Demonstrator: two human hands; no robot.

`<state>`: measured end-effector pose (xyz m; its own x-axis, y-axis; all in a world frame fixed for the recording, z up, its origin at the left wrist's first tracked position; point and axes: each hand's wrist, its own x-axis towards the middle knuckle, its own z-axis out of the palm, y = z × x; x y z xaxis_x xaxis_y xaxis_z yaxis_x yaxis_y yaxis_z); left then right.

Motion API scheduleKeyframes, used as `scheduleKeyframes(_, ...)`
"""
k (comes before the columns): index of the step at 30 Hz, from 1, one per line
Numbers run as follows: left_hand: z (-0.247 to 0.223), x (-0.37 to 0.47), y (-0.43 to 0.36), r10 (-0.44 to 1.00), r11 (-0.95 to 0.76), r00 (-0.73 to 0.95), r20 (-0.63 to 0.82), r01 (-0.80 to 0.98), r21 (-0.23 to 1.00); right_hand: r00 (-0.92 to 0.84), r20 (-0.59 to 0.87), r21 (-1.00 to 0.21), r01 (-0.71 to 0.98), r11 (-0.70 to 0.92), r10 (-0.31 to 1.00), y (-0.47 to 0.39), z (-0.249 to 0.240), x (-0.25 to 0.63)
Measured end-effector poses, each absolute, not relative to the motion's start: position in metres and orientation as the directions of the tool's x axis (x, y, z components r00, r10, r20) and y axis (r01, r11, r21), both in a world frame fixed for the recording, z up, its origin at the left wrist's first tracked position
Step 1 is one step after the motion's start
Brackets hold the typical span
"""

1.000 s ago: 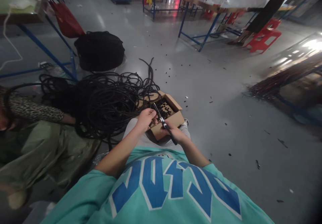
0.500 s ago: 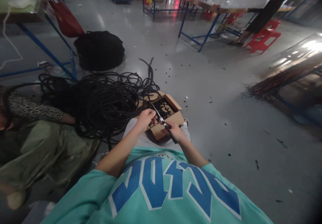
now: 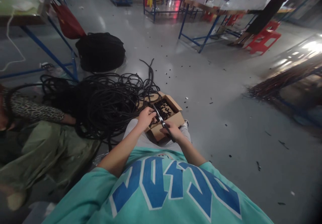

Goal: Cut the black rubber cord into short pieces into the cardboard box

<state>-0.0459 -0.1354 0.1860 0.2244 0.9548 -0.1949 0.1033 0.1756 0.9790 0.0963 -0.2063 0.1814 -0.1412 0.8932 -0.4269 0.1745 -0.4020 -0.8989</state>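
Note:
My right hand [image 3: 174, 131] is closed around the black handles of a pair of scissors [image 3: 162, 120]. The metal blades point up and to the left, over an open cardboard box [image 3: 176, 119]. Just left of the blades, my left hand [image 3: 146, 117] has its fingers pinched together. What lies between those fingers is too small and dark to make out. Small black cut pieces [image 3: 166, 109] lie inside the box, which stands between my legs. A big tangled heap of black cord or tubing [image 3: 108, 100] reaches the box from the left.
Another person's patterned sleeve [image 3: 37, 110] is beside the heap at left. Behind it sits a black bundle [image 3: 100, 51] near a blue-legged table [image 3: 42, 44]. A red stool [image 3: 264, 39] stands far right. Dark scraps [image 3: 258, 165] dot the floor.
The scissors have shifted slightly in my right hand. My left hand stays pinched beside the blades, and the box and cord heap keep their places.

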Motion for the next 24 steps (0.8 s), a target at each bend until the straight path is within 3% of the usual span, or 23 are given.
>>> scheduleKeyframes(7,0.199,-0.048,-0.140,0.872,0.385,0.347,-0.345,-0.052,0.921,-0.208,-0.311,-0.935,0.242,-0.259,0.928,-0.196,0.187,0.106)
scheduleKeyframes(11,0.201,-0.052,-0.137,0.829,0.449,0.393,-0.398,-0.043,0.893,-0.234,-0.286,-0.936,0.276,-0.218,0.929,-0.194,0.191,0.113)
scheduleKeyframes(24,0.189,-0.049,-0.120,0.826,0.461,0.390,-0.406,-0.054,0.886,-0.075,-0.197,-0.920,0.358,-0.158,0.977,-0.189,0.170,0.112)
